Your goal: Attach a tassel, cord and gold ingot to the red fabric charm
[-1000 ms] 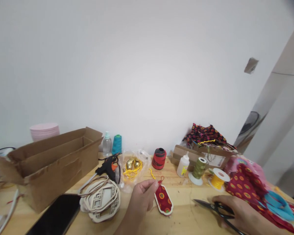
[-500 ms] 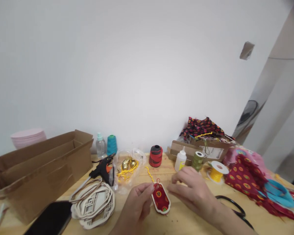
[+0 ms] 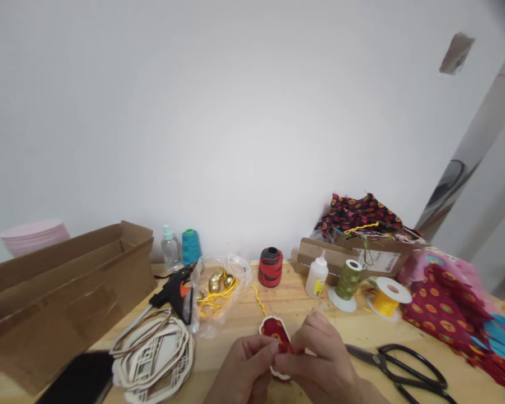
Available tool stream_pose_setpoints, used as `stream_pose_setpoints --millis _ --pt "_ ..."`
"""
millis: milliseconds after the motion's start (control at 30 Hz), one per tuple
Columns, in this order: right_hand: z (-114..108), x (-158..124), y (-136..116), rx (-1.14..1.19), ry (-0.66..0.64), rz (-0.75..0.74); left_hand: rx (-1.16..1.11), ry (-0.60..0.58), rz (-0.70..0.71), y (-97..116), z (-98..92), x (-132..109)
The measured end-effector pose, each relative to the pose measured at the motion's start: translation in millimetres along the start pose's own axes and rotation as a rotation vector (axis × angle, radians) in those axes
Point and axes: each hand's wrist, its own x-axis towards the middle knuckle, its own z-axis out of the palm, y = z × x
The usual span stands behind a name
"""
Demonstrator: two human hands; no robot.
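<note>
In the head view, my left hand [image 3: 246, 370] and my right hand [image 3: 320, 359] come together low in the middle, fingertips pinched. Between them shows a small red piece [image 3: 283, 348], its kind too blurred to make out. Both hands are over the lower part of a pendant [image 3: 273, 327], dark red patterned fabric in a pale scalloped frame, lying on the table. A twisted yellow cord [image 3: 258, 300] lies above the pendant. To the right of my right hand lie black-handled scissors [image 3: 398, 367].
Pale cut-out frames [image 3: 154, 359], a phone [image 3: 78, 379], a glue gun [image 3: 174, 294] and a long cardboard box [image 3: 76, 303] occupy the left. Behind stand a red thread cone [image 3: 270, 267], a glue bottle [image 3: 317, 276], green thread [image 3: 347, 280] and a yellow spool [image 3: 386, 300]. Patterned fabric [image 3: 441, 311] lies right.
My right hand has moved down and left to meet my left hand over the pendant. Both now pinch the small red piece. More of the scissors shows, and the view has shifted slightly.
</note>
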Motion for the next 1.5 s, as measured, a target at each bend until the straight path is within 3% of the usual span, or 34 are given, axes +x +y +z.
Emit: stream_pose_setpoints --millis 267,533,700,800,867,933,1000,1133,1500 --pt "-4 -4 3 0.118 0.025 0.015 0.025 -0.001 -0.049 -3 3.4 -1" --pt "-9 3 2 0.077 -0.123 -0.031 -0.043 -0.028 -0.019 -7 -5.5 3" --pt "-14 5 1 0.151 -0.063 0.043 -0.038 -0.001 0.003 -6 -4.3 3" --pt "-28 13 23 0.047 0.013 0.235 -0.050 0.098 0.013 -3 -1.4 2" --pt "-39 22 48 -0.207 0.071 0.385 -0.058 0.165 0.020 -1 1.1 0" --pt "-46 30 74 -0.476 -0.019 0.439 -0.055 0.189 0.019 1 3.0 -1" --pt "-48 37 94 -0.646 -0.200 0.497 -0.047 0.185 0.019 2 3.2 -1" --pt "-41 38 109 -0.668 -0.299 0.525 -0.055 0.166 0.056 3 -1.2 -1" --pt "-38 33 111 -0.621 -0.172 0.675 -0.039 0.114 0.057 7 -0.8 -3"
